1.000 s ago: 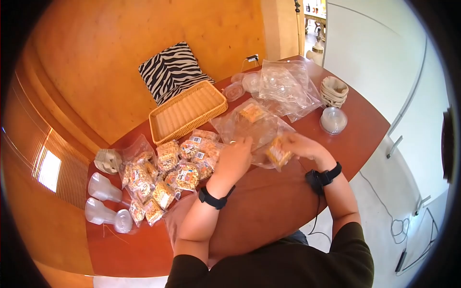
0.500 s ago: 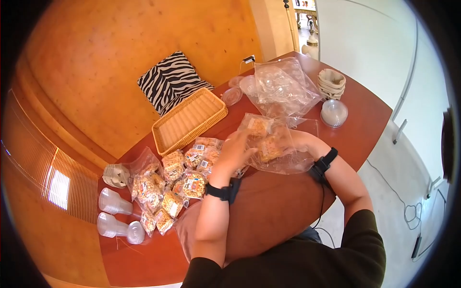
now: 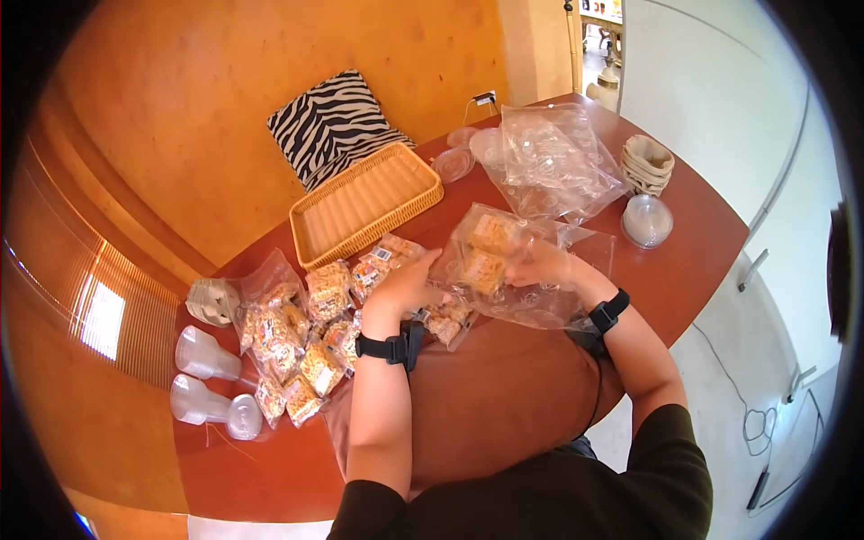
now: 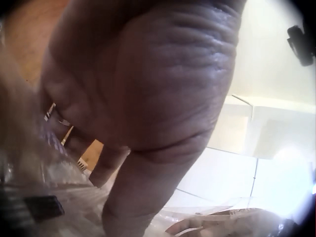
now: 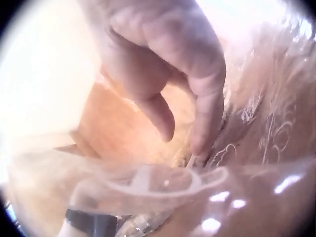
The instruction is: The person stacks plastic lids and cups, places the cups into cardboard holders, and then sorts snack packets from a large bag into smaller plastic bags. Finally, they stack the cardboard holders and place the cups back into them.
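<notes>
A large clear plastic bag (image 3: 540,310) lies on the table, with two small packets of yellow-orange snack pieces (image 3: 482,272) inside it. My right hand (image 3: 547,266) is inside this bag, fingertips right at the nearer packet; in the right wrist view its thumb (image 5: 160,116) and fingers point down, spread apart. To the left, my left hand (image 3: 400,286) is over the edge of a pile of snack packets (image 3: 328,292), fingers extended toward the bag and nothing seen in its grasp. Part of the pile is hidden beneath that hand. One packet (image 3: 448,322) lies between the hand and the bag.
Behind the pile stands a wicker tray (image 3: 360,216). Stacked plastic cups (image 3: 205,353) lie at the left edge. More clear bags (image 3: 558,162), a stack of pulp cup holders (image 3: 647,165) and plastic lids (image 3: 647,221) are at the back right.
My left hand has moved left, off the bag and over the packet pile. The packet my right hand gripped now lies beside the other one inside the bag.
</notes>
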### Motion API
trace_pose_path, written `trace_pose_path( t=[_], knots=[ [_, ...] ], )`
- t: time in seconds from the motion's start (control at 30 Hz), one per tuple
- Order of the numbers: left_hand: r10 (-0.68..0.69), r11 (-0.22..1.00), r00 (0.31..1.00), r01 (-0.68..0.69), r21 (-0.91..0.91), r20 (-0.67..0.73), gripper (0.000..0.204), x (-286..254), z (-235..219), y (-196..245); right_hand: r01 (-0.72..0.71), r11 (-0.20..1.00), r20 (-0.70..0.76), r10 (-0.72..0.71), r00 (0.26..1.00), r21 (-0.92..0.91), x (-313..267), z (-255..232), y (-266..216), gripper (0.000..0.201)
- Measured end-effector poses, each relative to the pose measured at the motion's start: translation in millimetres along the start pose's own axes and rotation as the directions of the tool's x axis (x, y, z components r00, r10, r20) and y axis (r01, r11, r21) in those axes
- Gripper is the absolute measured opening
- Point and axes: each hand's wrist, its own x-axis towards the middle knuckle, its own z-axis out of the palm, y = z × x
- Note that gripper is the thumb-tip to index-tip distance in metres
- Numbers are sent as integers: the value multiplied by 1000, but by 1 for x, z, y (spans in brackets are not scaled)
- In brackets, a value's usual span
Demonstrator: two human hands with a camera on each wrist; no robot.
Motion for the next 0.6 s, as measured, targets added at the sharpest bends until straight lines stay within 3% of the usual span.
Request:
trace_pose_path(
  t=[0.03, 0.07, 0.13, 0.17, 0.27, 0.37, 0.47, 0.57, 0.6],
  knots=[
    [-53, 998, 998, 53, 16, 28, 85, -3, -5, 14, 61, 983, 101, -43, 994, -173, 3, -3, 1, 56],
    [1, 1000, 1000, -1, 26, 31, 84, 0, -2, 11, 138, 933, 208, -71, 976, -331, 5, -3, 3, 62],
    [111, 992, 993, -113, 50, 37, 84, 5, 5, 3, 92, 994, 179, -82, 980, -50, 4, 6, 1, 61],
    [90, 993, 993, -95, 68, 82, 83, 6, 6, 1, 70, 993, 162, -84, 983, 94, 3, 10, -1, 60],
    [34, 997, 994, -41, 69, 104, 80, 4, 4, 6, 65, 969, -5, -66, 998, 240, -5, 19, -6, 48],
    [73, 991, 997, -76, 112, 28, 76, 2, 7, 4, 37, 956, 11, -35, 999, -291, 5, 9, 0, 42],
    [247, 954, 969, -243, 173, 2, 71, 5, 9, -1, 102, 898, 215, -9, 977, -427, -8, 16, -26, 46],
    [184, 977, 961, -201, 64, 207, 65, -1, -5, 27, 169, 917, 284, -64, 957, -362, -4, 16, -16, 50],
    [185, 975, 965, -204, 86, 185, 64, 0, 1, 25, 136, 939, 270, -49, 962, -314, -4, 16, -14, 51]
  ],
)
